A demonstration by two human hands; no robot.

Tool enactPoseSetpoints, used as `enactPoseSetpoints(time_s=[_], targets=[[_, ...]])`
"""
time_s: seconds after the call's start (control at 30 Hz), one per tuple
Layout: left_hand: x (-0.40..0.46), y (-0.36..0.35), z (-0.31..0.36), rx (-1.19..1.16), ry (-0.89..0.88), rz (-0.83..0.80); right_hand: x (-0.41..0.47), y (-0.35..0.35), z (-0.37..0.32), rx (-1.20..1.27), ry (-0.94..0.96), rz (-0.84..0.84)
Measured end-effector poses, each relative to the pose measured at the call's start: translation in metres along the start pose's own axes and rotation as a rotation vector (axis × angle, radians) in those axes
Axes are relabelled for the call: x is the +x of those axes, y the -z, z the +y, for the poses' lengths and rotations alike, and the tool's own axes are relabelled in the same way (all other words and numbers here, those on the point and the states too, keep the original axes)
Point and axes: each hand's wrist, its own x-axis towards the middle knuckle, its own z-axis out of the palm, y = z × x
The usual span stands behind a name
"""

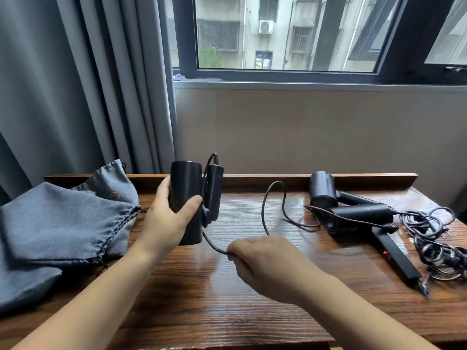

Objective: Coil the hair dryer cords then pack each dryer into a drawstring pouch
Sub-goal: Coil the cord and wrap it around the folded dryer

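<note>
The place looks like a bedroom or hotel room several floors up. A dark wooden counter (252,286) with a raised back lip stands against a plain beige wall under a black-framed window (285,72). Heavy grey curtains (75,84) hang at the left. Outside stands an apartment block with an air-conditioner unit (265,27).

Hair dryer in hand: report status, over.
Left hand grips hair dryer upright. Right hand pinches its cord, uncoiled. Pouches wait left. Tangled cords right.
</note>
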Motion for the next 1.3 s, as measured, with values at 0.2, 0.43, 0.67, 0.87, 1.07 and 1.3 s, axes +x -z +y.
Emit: enactPoseSetpoints(time_s=[0.2,0.43,0.67,0.87,1.07,1.3], targets=[[-0.008,0.014,0.012,0.355,-0.103,-0.305,0.019,0.05,0.021,-0.11,0.088,0.182],[-0.015,0.031,0.027,0.091,0.026,-0.726,0.023,0.055,0.078,0.145,0.0,0.206],[-0.014,0.038,0.02,-0.342,0.172,-0.85,0.012,0.014,0.099,0.31,-0.207,0.336],[-0.016,0.02,0.03,-0.834,0.253,-0.586,0.001,-0.033,0.067,0.319,-0.309,0.221],[-0.005,-0.001,0.032,-0.749,0.19,-0.192,-0.01,-0.039,0.025,0.179,-0.194,0.065],[-0.007,-0.01,0.014,-0.032,-0.043,0.013,-0.002,-0.007,-0.003,0.04,-0.122,-0.041]])
